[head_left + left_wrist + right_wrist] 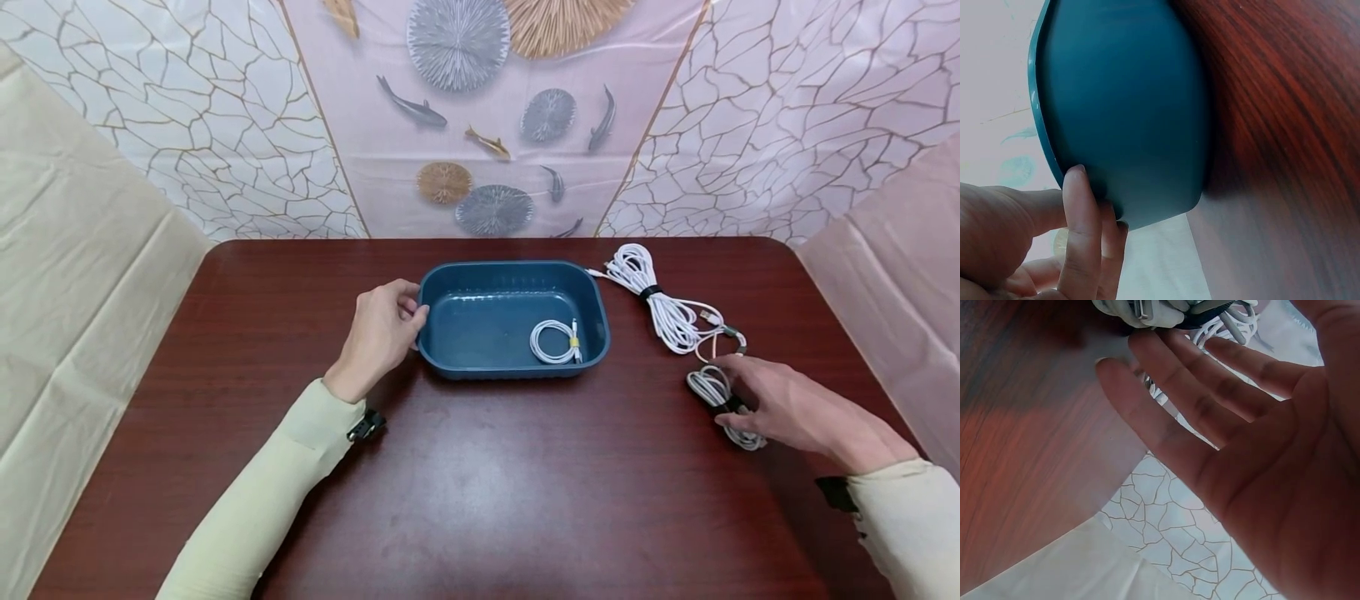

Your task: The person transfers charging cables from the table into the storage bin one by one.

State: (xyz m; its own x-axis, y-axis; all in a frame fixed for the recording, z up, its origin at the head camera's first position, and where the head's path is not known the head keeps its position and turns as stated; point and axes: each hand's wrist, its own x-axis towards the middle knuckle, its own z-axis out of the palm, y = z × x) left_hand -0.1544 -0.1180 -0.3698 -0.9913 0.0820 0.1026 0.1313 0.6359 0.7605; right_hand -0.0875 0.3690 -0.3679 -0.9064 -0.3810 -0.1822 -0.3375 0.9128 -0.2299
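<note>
A blue plastic bin [491,372] stands on the table, and a small coiled white cable [553,342] with a yellow tie lies inside at its right. At the bin's left end my left hand [380,329] pinches the rim; the left wrist view has fingers [1080,219] against the outer wall. To the right, my right hand [787,404] is over a bundled grey-white cable [708,388] with a black strap. Its fingers [1172,381] are extended in the right wrist view, fingertips right at the bundle [1147,314], which is partly cut off there.
Behind the right hand, a larger white cable bundle [667,312] with a black strap lies right of the bin, one plug end by the bin's rim. A thin cable loop [731,337] touches its lower end. Patterned cloth [480,125] rises behind the dark wooden table [465,483].
</note>
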